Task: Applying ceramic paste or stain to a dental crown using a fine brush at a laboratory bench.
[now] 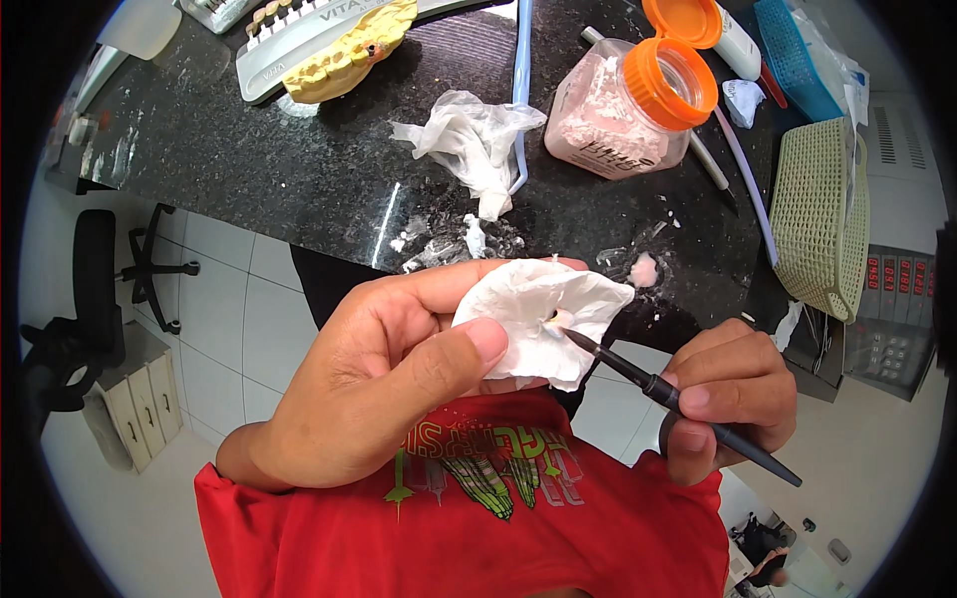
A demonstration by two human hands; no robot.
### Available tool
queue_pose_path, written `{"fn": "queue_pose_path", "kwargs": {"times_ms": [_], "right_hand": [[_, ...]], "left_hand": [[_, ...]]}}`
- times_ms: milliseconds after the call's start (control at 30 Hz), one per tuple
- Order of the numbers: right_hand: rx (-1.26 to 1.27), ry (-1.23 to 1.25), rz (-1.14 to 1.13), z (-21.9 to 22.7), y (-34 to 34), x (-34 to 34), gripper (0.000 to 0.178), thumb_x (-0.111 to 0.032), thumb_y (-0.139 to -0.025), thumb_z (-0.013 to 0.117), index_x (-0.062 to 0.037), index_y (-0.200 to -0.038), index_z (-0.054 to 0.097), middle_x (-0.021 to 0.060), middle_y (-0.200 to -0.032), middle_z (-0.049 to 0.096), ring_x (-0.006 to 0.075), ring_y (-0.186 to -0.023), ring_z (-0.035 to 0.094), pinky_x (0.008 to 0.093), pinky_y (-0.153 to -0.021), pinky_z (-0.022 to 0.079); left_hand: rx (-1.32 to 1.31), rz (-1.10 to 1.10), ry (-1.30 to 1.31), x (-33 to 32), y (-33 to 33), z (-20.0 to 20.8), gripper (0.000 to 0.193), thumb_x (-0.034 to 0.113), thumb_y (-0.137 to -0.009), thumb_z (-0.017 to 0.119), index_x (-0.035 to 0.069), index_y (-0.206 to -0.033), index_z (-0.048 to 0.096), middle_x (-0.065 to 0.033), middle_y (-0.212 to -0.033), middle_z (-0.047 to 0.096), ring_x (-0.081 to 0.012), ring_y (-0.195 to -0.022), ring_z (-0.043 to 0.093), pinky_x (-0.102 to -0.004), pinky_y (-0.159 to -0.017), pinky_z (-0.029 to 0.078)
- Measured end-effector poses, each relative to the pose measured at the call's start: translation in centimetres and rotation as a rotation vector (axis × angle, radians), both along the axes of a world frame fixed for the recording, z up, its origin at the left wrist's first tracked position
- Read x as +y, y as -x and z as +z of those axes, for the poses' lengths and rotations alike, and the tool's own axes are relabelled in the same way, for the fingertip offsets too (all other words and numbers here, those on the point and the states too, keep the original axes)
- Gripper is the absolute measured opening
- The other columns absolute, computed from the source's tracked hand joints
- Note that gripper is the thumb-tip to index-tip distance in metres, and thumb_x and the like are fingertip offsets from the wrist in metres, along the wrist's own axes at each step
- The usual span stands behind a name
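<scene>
My left hand point(371, 384) pinches a crumpled white tissue point(513, 294) between thumb and fingers, above the front edge of the counter. In the tissue's folds sits a small tooth-coloured piece point(555, 321), partly hidden, with a dark spot on it. My right hand point(736, 389) grips a slim black brush point(653, 387) with its fingertips. The brush's tapered tip points left and reaches the small piece. Just beyond, an orange-lidded jar point(608, 110) of pale pink powder stands with its cap flipped up. White smears and a pink blob point(643, 269) lie near my hands.
On the black speckled counter point(269, 189) lie a yellow dental model point(349, 55), a grey tooth-shade holder point(261, 75) and a crumpled translucent glove point(469, 145). A green woven basket point(822, 219) and a blue basket point(788, 60) stand at right, near a device with red digits point(892, 309).
</scene>
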State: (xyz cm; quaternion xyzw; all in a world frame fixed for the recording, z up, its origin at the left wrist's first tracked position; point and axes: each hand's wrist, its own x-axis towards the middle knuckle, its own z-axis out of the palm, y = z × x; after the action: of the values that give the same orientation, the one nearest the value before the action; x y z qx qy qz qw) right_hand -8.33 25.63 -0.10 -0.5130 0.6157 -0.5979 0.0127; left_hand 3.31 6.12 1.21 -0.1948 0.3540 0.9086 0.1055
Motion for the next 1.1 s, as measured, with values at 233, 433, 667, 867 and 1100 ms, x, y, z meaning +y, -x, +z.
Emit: {"fn": "queue_pose_path", "kwargs": {"times_ms": [233,433,667,867,1100], "right_hand": [[0.020,-0.021,0.016,0.08,0.13,0.05,0.024,0.002,-0.065,0.071,-0.0006,-0.088,0.062,0.0084,-0.072,0.061,0.0160,-0.056,0.062,0.0234,-0.049,0.051],[0.019,-0.025,0.025,0.12,0.21,0.04,0.024,0.002,-0.065,0.070,-0.0004,-0.088,0.062,0.0084,-0.072,0.061,0.0160,-0.055,0.062,0.0234,-0.049,0.050],[0.020,-0.012,0.012,0.07,0.13,0.00,0.023,0.001,-0.066,0.070,0.0000,-0.088,0.062,0.0087,-0.072,0.061,0.0160,-0.055,0.062,0.0230,-0.048,0.050],[0.027,-0.011,0.014,0.10,0.14,-0.07,0.022,0.001,-0.066,0.070,0.0004,-0.087,0.062,0.0086,-0.071,0.061,0.0161,-0.055,0.061,0.0229,-0.048,0.050],[0.008,0.043,-0.051,-0.17,-0.08,0.01,0.021,0.001,-0.066,0.069,0.0000,-0.086,0.062,0.0084,-0.070,0.061,0.0153,-0.053,0.060,0.0231,-0.049,0.050]], "left_hand": [[-0.019,0.004,0.002,0.09,0.01,0.26,0.063,0.025,-0.087,0.057,-0.016,-0.129,0.037,-0.0291,-0.121,0.054,-0.0325,-0.113,0.057,-0.0391,-0.100,0.043],[-0.010,-0.002,0.001,0.07,0.01,0.21,0.062,0.025,-0.087,0.056,-0.017,-0.129,0.038,-0.0286,-0.120,0.054,-0.0320,-0.112,0.057,-0.0392,-0.100,0.043],[0.004,0.015,0.027,0.12,-0.02,-0.01,0.059,0.023,-0.087,0.056,-0.017,-0.128,0.039,-0.0289,-0.119,0.056,-0.0297,-0.110,0.059,-0.0359,-0.099,0.043],[-0.010,0.015,0.025,0.15,-0.02,0.02,0.060,0.023,-0.087,0.056,-0.017,-0.127,0.039,-0.0291,-0.118,0.056,-0.0294,-0.110,0.059,-0.0353,-0.099,0.043],[-0.013,0.011,0.020,0.13,-0.01,-0.03,0.060,0.024,-0.086,0.056,-0.017,-0.127,0.039,-0.0292,-0.119,0.056,-0.0316,-0.112,0.058,-0.0375,-0.100,0.043]]}}
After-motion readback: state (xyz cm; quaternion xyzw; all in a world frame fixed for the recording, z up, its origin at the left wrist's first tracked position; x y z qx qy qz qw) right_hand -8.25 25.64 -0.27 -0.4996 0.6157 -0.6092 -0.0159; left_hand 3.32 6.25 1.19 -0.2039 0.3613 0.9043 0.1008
